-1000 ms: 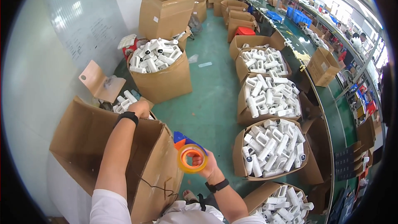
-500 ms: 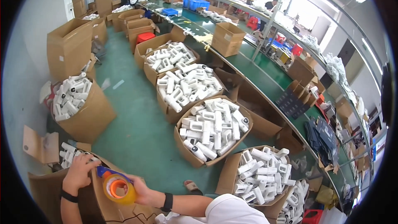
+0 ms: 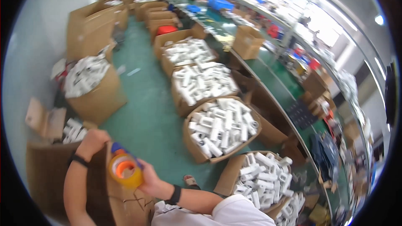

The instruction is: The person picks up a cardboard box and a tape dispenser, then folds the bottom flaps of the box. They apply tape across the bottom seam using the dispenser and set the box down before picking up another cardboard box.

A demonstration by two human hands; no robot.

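My right hand (image 3: pixel 151 180) is wrapped round a tape dispenser (image 3: pixel 133 178) with a blue frame, an orange hub and a roll of yellowish tape. Its blue front end sits at the top edge of a brown cardboard box (image 3: pixel 96 188) at the lower left. At that box's far corner is my left hand (image 3: pixel 95 143), its fingers curled and seemingly gripping the rim; motion blurs them. Dark bands circle both wrists. Just beyond the left hand, white plastic parts (image 3: pixel 74 130) show in another container.
Several open cartons heaped with white handled housings (image 3: pixel 222 127) stand in a row to the right. One more carton (image 3: pixel 102 102) is at the left wall. A long green workbench (image 3: pixel 268 67) runs along the right with a carton (image 3: pixel 248 42) on it. A sandalled foot (image 3: pixel 189 180) shows.
The view has shifted, and the scene sits further right. My left hand's spread fingers have curled in at the box corner. The right hand still holds the tape dispenser by the box edge.
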